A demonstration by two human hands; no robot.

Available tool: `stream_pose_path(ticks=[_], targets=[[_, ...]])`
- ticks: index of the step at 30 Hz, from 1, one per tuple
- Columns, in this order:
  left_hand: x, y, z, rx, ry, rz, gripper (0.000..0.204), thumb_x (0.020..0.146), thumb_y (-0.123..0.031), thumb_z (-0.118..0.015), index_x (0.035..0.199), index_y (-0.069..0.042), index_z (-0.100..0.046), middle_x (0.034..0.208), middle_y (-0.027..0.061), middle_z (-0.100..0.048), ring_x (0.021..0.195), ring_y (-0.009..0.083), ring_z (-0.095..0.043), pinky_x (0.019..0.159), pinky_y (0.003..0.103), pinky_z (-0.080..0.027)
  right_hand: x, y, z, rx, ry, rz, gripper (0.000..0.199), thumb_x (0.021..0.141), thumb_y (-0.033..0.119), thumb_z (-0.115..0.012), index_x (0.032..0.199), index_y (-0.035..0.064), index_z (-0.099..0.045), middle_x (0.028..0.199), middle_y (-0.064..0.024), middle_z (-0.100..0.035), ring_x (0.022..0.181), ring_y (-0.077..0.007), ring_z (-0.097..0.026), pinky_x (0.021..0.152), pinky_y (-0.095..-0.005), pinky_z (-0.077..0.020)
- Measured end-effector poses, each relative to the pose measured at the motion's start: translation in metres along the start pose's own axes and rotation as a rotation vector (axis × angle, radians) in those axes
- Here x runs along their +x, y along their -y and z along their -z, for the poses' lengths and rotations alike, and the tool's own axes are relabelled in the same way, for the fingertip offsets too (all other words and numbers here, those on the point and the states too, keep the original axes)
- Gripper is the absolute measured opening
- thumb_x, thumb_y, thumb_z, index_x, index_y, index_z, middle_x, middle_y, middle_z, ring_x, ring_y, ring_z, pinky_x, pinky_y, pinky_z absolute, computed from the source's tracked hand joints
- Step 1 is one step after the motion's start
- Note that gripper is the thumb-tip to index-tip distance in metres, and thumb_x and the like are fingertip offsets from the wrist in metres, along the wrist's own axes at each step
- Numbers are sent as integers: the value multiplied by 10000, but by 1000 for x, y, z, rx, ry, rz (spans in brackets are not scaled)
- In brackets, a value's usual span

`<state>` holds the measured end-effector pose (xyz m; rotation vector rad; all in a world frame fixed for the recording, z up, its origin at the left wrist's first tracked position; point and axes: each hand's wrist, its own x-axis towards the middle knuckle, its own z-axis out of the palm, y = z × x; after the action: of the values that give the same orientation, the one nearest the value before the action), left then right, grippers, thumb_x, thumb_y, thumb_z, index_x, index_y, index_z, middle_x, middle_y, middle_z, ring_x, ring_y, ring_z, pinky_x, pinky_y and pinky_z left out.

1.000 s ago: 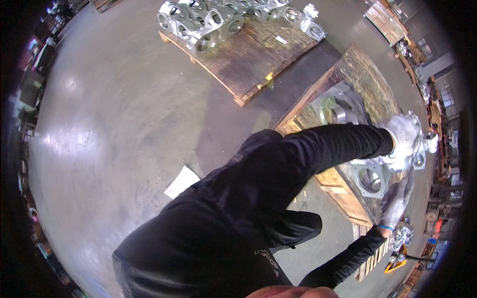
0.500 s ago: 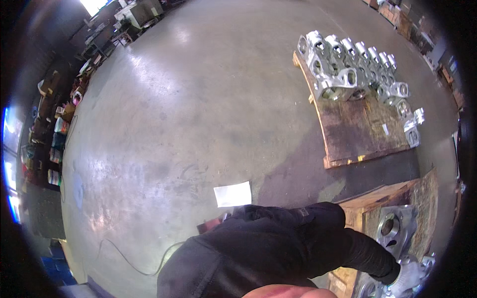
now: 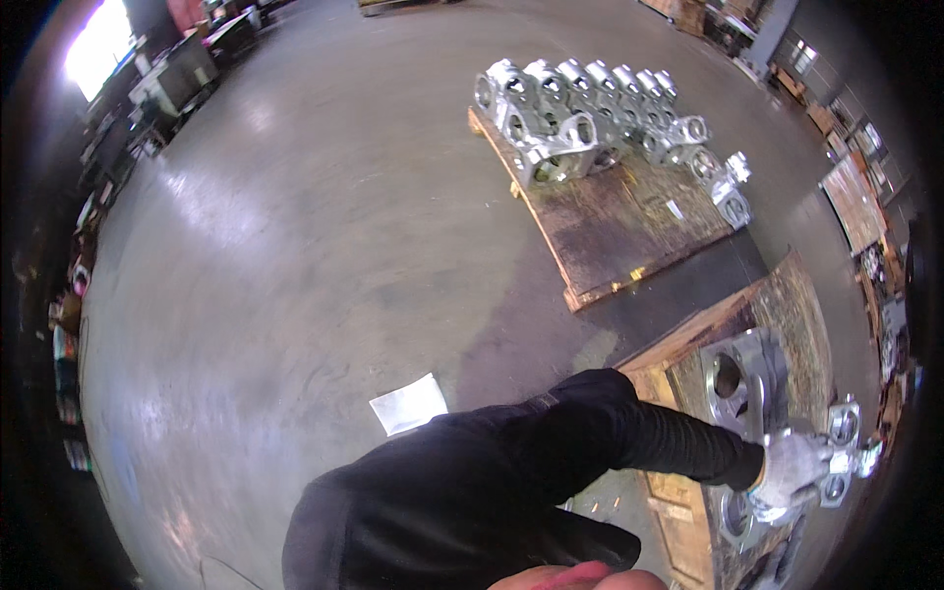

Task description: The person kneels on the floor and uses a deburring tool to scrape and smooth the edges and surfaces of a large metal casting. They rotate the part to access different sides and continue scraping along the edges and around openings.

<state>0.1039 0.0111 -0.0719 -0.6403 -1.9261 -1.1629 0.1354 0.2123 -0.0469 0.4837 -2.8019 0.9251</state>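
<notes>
My left hand (image 3: 790,468), in a pale glove, comes out of a black sleeve (image 3: 590,428) that crosses to the right. It is closed over a silvery metal yoke (image 3: 841,457) with round bores, on a wooden crate at the lower right; the fingertips are partly hidden. Just beyond the wrist lies a larger metal casting (image 3: 733,379) with a big round hole. Another ring-shaped metal part (image 3: 737,516) shows below the cuff. My right hand does not appear.
The wooden crate (image 3: 678,516) has a tall board (image 3: 801,310) at its far side. Beyond it, a low pallet (image 3: 629,236) carries rows of similar metal yokes (image 3: 580,98). White paper (image 3: 410,404) lies on the concrete floor (image 3: 295,265). Shelves and machinery line both sides.
The view has swung to the right, so pallet, crate and paper sit further left. My left hand stays among the metal parts, and more of the yoke beside it now shows.
</notes>
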Motion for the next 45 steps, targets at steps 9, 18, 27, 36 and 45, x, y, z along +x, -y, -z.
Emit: stream_pose_path(ticks=[9,18,27,36,45], targets=[[-80,-16,34,-194,190,395,397,1085,-348,-438,1145,-3,-624,940,130,-626,821,276,-633,752,420,-515,-78,30,50,21,35,-126,460,1065,135,-584,1518,66,-543,921,53,-627,631,-34,-483,590,-245,-432],[-122,-39,42,-328,1,408,512,1128,-416,-384,1141,48,-599,911,239,-610,851,407,-610,759,487,-469,-39,89,95,-221,246,-247,415,1069,138,-537,1476,68,-576,1153,-160,-714,1013,-204,-670,952,-320,-510],[-173,-35,45,-257,-68,233,282,1052,-296,-537,1036,-30,-627,975,201,-652,906,450,-628,831,518,-497,30,145,87,-430,742,312,368,1052,218,-588,1379,67,-666,1186,-170,-755,1060,-258,-727,955,-367,-545],[-198,-38,55,-331,-39,161,285,1043,-311,-532,930,-57,-594,878,161,-620,824,426,-617,767,504,-485,41,210,36,-688,912,196,318,972,278,-659,1174,64,-779,752,-171,-700,632,-278,-625,682,-426,-529],[-204,-38,52,-304,-102,108,261,1013,-295,-573,988,-35,-567,875,181,-617,824,432,-617,771,506,-490,29,210,37,-913,830,179,363,970,169,-608,1309,178,-740,859,-159,-746,700,-263,-691,738,-383,-548]])
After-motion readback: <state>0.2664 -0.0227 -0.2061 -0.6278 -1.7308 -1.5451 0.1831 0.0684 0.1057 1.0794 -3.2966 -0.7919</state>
